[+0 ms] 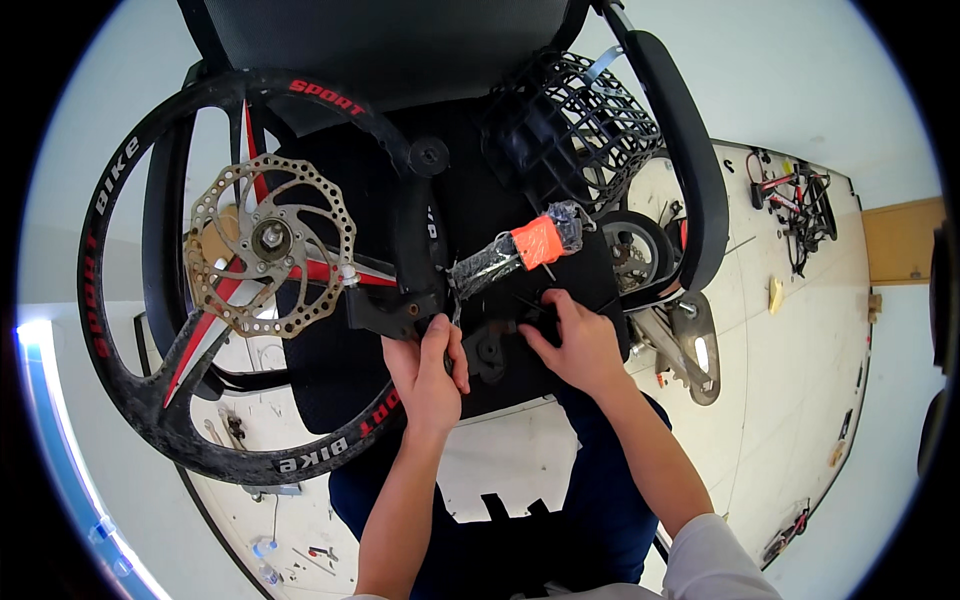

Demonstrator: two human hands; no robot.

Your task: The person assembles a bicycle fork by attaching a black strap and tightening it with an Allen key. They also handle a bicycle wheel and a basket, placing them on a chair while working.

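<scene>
My left hand (pixel 428 378) is closed in a fist, thumb on top, around something narrow; a thin metal end shows above the thumb, but the rest is hidden. Touching its fingertips is a black moulded part (pixel 385 317) with a brass-coloured spot. My right hand (pixel 582 345) bends thumb and forefinger round a small dark piece over the black seat (pixel 510 395), too dark to name. Between the hands lies a dark grey bracket-like part (pixel 489 350). Beyond them rests a plastic-wrapped rod (pixel 490 266) with an orange band (pixel 538 243).
A black spoked bicycle wheel (pixel 180 462) with a perforated brake disc (pixel 338 215) leans on the chair at left. A black wire basket (pixel 590 125) sits at back right by the armrest (pixel 680 150). Bicycle parts (pixel 800 205) and tools lie on the floor.
</scene>
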